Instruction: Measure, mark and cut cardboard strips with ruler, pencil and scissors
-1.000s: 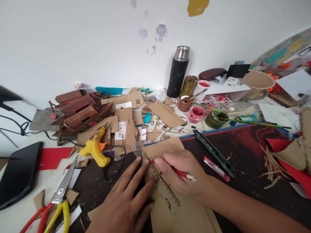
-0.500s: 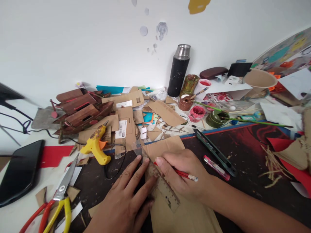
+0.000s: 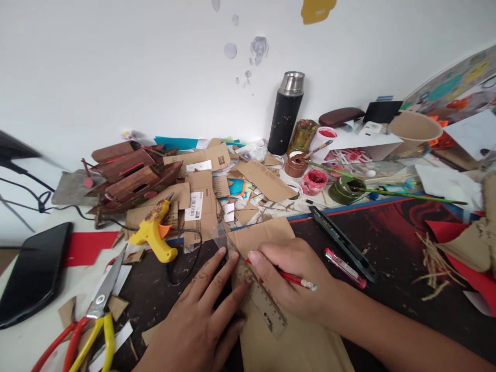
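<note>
My left hand point(image 3: 209, 315) lies with fingers stretched out, its fingertips pressing on a clear plastic ruler point(image 3: 270, 313). Under the ruler is a brown piece of cardboard point(image 3: 298, 346), which runs from the front edge of the view up toward the middle of the dark mat. A red pencil point(image 3: 291, 278) with a white eraser end is pinched in my right hand point(image 3: 289, 271). Its tip, partly covered by the thumb, is close to the ruler's edge. Right of that hand are a red-capped pen point(image 3: 346, 268) and a dark green utility knife point(image 3: 343, 244).
Left of my hands lie a yellow glue gun point(image 3: 155, 232) with its cord, scissors point(image 3: 98, 307) and a black phone point(image 3: 34, 274). Small brown model boats point(image 3: 134, 178) and cardboard scraps point(image 3: 265, 181) fill the back. A black thermos point(image 3: 285, 116) stands behind paint jars point(image 3: 313, 182).
Hardly anything differs: the view has shifted very slightly, and both hands, the ruler and the pencil keep their places on the cardboard.
</note>
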The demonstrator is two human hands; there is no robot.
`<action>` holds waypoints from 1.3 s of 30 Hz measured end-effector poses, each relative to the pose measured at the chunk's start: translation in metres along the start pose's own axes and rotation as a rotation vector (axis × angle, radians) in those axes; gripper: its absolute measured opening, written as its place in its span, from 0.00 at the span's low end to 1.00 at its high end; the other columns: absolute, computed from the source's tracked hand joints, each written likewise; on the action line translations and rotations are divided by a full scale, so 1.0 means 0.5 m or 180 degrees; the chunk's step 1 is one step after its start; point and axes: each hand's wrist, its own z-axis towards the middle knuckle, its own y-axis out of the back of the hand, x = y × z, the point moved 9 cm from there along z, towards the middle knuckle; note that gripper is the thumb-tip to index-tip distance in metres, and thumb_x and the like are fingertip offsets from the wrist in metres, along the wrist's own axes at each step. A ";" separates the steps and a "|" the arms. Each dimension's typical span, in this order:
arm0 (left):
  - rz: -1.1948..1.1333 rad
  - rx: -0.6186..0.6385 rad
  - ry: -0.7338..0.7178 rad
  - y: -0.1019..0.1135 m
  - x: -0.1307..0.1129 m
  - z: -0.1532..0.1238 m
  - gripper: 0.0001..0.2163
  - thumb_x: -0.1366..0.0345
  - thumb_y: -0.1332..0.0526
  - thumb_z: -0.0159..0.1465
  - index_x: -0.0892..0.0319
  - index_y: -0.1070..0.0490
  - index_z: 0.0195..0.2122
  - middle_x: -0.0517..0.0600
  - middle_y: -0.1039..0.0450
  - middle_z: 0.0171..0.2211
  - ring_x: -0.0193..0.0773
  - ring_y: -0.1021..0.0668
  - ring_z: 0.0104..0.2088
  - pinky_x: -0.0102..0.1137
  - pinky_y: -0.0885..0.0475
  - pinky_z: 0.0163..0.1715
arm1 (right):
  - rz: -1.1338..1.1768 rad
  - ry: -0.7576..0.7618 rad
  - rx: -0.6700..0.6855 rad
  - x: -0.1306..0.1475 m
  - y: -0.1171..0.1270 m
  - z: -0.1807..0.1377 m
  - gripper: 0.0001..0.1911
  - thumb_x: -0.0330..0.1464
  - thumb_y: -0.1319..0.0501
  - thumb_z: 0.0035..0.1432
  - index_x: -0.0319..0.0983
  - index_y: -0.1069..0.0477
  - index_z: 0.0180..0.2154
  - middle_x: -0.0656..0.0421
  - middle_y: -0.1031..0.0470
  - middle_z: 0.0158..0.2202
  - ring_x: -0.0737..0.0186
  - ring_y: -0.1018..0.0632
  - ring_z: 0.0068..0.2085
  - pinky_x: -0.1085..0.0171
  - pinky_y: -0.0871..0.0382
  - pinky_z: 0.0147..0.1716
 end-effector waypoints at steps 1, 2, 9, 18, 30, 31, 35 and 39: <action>-0.0011 0.0003 0.0006 0.000 0.001 0.000 0.27 0.61 0.41 0.76 0.60 0.33 0.75 0.62 0.38 0.77 0.64 0.38 0.78 0.52 0.18 0.60 | -0.0010 -0.0005 0.0006 0.000 0.000 0.000 0.24 0.36 0.46 0.79 0.42 0.45 0.26 0.67 0.44 0.22 0.69 0.39 0.23 0.63 0.48 0.27; -0.0014 0.0002 0.0006 0.001 0.001 -0.001 0.27 0.61 0.41 0.76 0.59 0.33 0.75 0.62 0.38 0.77 0.64 0.38 0.78 0.52 0.18 0.60 | -0.0019 -0.0015 0.0013 -0.001 0.000 0.000 0.24 0.36 0.46 0.79 0.42 0.45 0.26 0.67 0.44 0.22 0.69 0.39 0.23 0.62 0.48 0.27; 0.0054 0.0020 -0.0026 -0.002 -0.002 -0.001 0.26 0.62 0.40 0.75 0.60 0.31 0.73 0.63 0.37 0.77 0.65 0.37 0.78 0.53 0.18 0.60 | 0.0106 -0.0015 -0.0127 -0.001 0.009 0.002 0.25 0.36 0.45 0.78 0.42 0.45 0.25 0.67 0.46 0.21 0.70 0.40 0.22 0.63 0.48 0.25; -0.0006 -0.0012 -0.0008 0.001 -0.003 0.000 0.23 0.63 0.39 0.74 0.57 0.27 0.70 0.64 0.39 0.77 0.67 0.35 0.76 0.55 0.17 0.58 | 0.0642 -0.0350 -0.0582 -0.026 0.044 0.011 0.24 0.38 0.45 0.80 0.41 0.31 0.27 0.66 0.36 0.18 0.67 0.32 0.22 0.64 0.38 0.27; -0.0045 -0.0003 0.0025 -0.006 -0.001 -0.002 0.24 0.63 0.39 0.75 0.57 0.29 0.72 0.62 0.38 0.77 0.66 0.36 0.77 0.54 0.18 0.60 | 0.0482 -0.0313 -0.0331 -0.020 0.026 0.012 0.28 0.39 0.45 0.79 0.41 0.40 0.23 0.66 0.41 0.19 0.68 0.36 0.22 0.64 0.44 0.26; -0.0056 -0.0001 0.0031 -0.007 0.000 -0.002 0.24 0.63 0.39 0.75 0.56 0.29 0.72 0.62 0.39 0.78 0.66 0.36 0.77 0.54 0.18 0.60 | 0.0474 -0.0328 -0.0323 -0.020 0.026 0.012 0.28 0.39 0.46 0.79 0.41 0.39 0.23 0.66 0.41 0.20 0.68 0.36 0.23 0.64 0.43 0.26; -0.0052 -0.0007 0.0013 -0.004 -0.001 -0.002 0.24 0.63 0.39 0.75 0.56 0.29 0.72 0.62 0.40 0.78 0.66 0.37 0.77 0.54 0.18 0.60 | 0.0398 -0.0339 -0.0309 -0.021 0.025 0.009 0.28 0.39 0.46 0.79 0.41 0.38 0.23 0.65 0.39 0.20 0.68 0.35 0.23 0.64 0.43 0.26; -0.0007 -0.0027 -0.0035 0.001 -0.004 0.000 0.24 0.62 0.39 0.75 0.58 0.28 0.71 0.64 0.38 0.77 0.67 0.35 0.76 0.56 0.17 0.58 | 0.0375 -0.0304 -0.0340 -0.020 0.027 0.009 0.28 0.39 0.45 0.79 0.41 0.39 0.23 0.66 0.40 0.19 0.68 0.35 0.22 0.64 0.44 0.26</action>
